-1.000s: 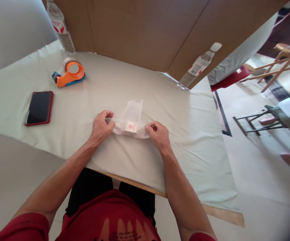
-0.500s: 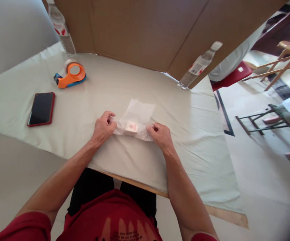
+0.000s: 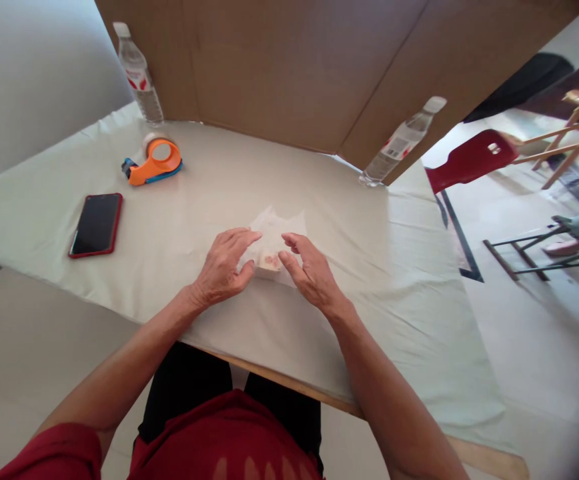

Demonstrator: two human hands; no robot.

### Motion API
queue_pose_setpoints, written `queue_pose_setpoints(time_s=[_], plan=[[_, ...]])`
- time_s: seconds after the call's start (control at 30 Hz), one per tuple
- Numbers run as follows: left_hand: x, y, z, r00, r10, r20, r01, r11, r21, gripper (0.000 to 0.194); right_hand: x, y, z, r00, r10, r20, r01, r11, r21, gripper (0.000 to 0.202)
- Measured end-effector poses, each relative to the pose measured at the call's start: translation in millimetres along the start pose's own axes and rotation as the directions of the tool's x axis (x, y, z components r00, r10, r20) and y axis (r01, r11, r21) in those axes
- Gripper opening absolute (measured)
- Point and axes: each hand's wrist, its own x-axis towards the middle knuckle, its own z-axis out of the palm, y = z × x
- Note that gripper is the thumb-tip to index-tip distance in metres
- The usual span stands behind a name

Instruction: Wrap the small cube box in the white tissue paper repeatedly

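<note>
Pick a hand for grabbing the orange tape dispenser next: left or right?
Left, most likely. The tape dispenser lies ahead and to the left, nearer the left hand. The right hand is beyond the small box from it and would probably have to reach across.

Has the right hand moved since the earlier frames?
Yes. Judged against the clear bottle at right, the right hand has shifted leftward, toward the left hand.
</note>
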Motion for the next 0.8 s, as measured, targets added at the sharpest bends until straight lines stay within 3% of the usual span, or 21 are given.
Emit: queue_pose_setpoints(time_s=[0.1,0.2,0.27,0.33,0.47,0.5,0.53,0.57,0.63,0.7,0.77,0.8], plan=[[14.7,1.7,-8.0,0.980,0.019,0.197,-0.020,1.000,0.004,0.058,8.1,9.0,-1.8,0.990,0.109,0.087,-0.096,0.986,-0.138,0.050],[36.0,-0.5,-14.3,0.910,0.029,0.414,-0.040,0.999,0.016,0.057,4.4,3.6,-11.5,0.991,0.096,0.091,-0.082,0.985,-0.151,0.048],[48.5,-1.6,-18.7,0.849,0.007,0.528,-0.040,0.998,0.052,0.055,-5.8,-8.1,-19.4,0.991,0.000,0.133,0.009,0.998,-0.063,0.042],[54.7,-1.5,-24.7,0.785,-0.038,0.618,-0.038,0.993,0.109,0.052,-20.2,-21.3,-25.7,0.964,-0.077,0.254,0.069,0.997,0.040,0.036],[43.9,1.3,-41.1,0.634,-0.269,0.725,0.011,0.940,0.340,0.049,-46.3,-34.9,-29.0,0.828,-0.072,0.556,0.037,0.997,0.075,0.027],[38.2,2.7,-44.3,0.589,-0.340,0.733,0.001,0.908,0.420,0.044,-49.3,-34.4,-27.7,0.820,-0.054,0.570,0.023,0.998,0.062,0.025],[32.4,4.7,-46.5,0.552,-0.377,0.744,-0.025,0.884,0.467,0.037,-50.2,-32.7,-25.7,0.841,-0.032,0.540,0.007,0.999,0.048,0.024],[27.2,7.2,-47.5,0.541,-0.373,0.754,-0.057,0.878,0.476,0.030,-48.8,-29.9,-22.8,0.883,-0.003,0.469,-0.014,0.999,0.033,0.023],[19.7,13.8,-45.4,0.618,-0.338,0.709,-0.088,0.867,0.490,0.027,-40.1,-22.5,-14.2,0.963,0.039,0.267,-0.039,0.999,-0.005,0.024],[17.0,20.7,-39.2,0.725,-0.258,0.639,-0.112,0.871,0.479,0.032,-26.5,-14.6,-2.1,0.991,0.019,0.134,-0.010,0.998,-0.067,0.040],[17.3,24.5,-31.4,0.781,-0.176,0.599,-0.120,0.899,0.421,0.041,-13.2,-7.1,11.3,0.988,-0.021,0.156,0.042,0.991,-0.128,0.057],[17.5,24.5,-27.4,0.781,-0.148,0.606,-0.114,0.921,0.372,0.046,-8.3,-3.7,17.1,0.981,-0.023,0.191,0.052,0.988,-0.147,0.059]])
